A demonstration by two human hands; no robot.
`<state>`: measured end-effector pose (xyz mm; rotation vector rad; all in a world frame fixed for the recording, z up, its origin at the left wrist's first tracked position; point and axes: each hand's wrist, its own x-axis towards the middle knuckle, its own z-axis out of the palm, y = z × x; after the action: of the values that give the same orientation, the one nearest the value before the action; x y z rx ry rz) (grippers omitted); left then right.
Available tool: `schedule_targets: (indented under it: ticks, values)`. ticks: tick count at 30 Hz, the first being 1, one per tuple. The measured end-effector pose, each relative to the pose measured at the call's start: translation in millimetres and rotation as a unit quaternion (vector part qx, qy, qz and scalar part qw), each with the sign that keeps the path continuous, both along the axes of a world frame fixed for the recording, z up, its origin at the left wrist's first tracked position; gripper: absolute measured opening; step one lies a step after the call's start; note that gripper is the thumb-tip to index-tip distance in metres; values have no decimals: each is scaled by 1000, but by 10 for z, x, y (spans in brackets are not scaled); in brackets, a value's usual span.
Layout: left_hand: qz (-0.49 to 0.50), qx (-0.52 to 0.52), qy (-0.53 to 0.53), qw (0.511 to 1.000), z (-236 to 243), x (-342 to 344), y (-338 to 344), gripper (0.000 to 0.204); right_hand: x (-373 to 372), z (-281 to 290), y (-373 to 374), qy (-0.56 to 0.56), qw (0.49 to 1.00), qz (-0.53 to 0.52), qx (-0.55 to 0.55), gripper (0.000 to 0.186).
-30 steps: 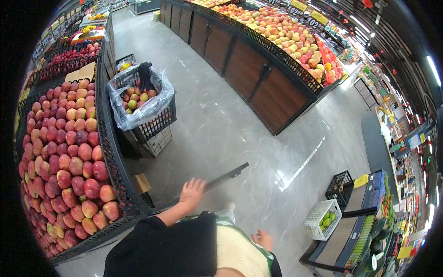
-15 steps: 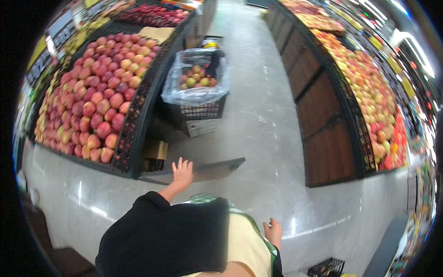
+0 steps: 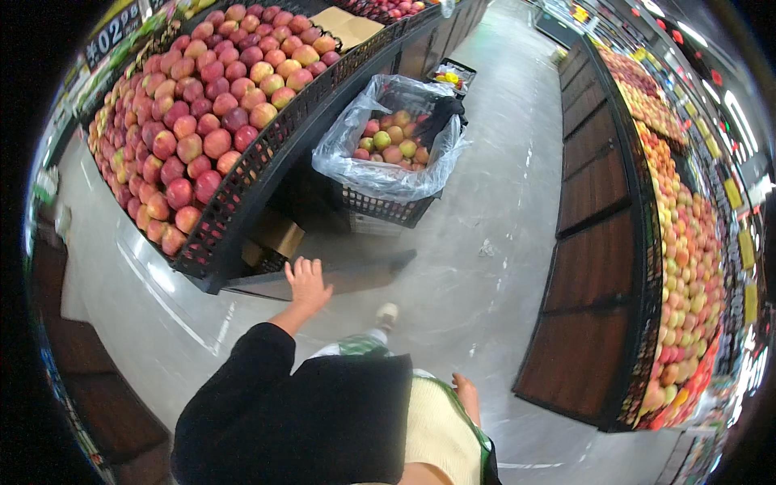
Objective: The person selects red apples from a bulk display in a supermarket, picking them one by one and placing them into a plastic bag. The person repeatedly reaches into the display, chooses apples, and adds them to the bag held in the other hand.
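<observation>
1. While my left hand point(image 3: 307, 287) is open over the grey cabinet door point(image 3: 364, 275), its fingers spread and pointing forward, I cannot tell whether the palm rests on the top edge or sits just above it.
2. That door stands ajar at the near corner of the apple display stand point(image 3: 315, 137), reaching out to the right across the grey floor point(image 3: 485, 323); its far end is blurred.
3. My right hand point(image 3: 466, 396) is low at my right side, partly covered by my clothing; the fingers look loosely bent, but I cannot tell whether they close on anything.
4. Behind the door, in the dark opening under the stand, I see a brown cardboard box point(image 3: 279, 234) near my left fingertips.
5. Above it, red and yellow-red apples point(image 3: 210, 141) are heaped behind black perforated edging point(image 3: 242, 186).
6. Beyond the door, beside the stand, a black plastic crate point(image 3: 384, 204) sits on a white crate point(image 3: 373, 225). A clear plastic liner point(image 3: 343, 166) folds over its rim, more apples point(image 3: 394, 145) lie inside, and a black cloth point(image 3: 440, 123) hangs at its far right corner.
7. One of my shoes point(image 3: 388, 315), pale, shows just on my side of the door.
8. Across the aisle to my right runs a brown-panelled fruit stand point(image 3: 578, 347).
</observation>
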<state>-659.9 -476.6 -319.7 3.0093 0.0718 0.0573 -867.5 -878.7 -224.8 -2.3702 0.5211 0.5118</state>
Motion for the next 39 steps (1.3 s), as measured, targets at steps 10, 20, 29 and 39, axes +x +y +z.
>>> schedule_targets:
  ticks: [10, 20, 29, 39]
  values:
    - [134, -44, -47, 989, -180, 658, -38, 71, 2469, 75, -709, -59, 962, 232, -134, 41]
    - [241, -56, -35, 968, -144, 957, -828, 83, 4800, -18, -374, -92, 906, 410, 51, 33]
    - [411, -78, 6, 908, -101, 1556, -1252, 87, 6890, -178, -167, -134, 833, 509, 172, 30]
    - [458, -121, -152, 868, 541, 2518, -1799, 57, 8257, -1417, 951, -30, 783, 614, 92, 33]
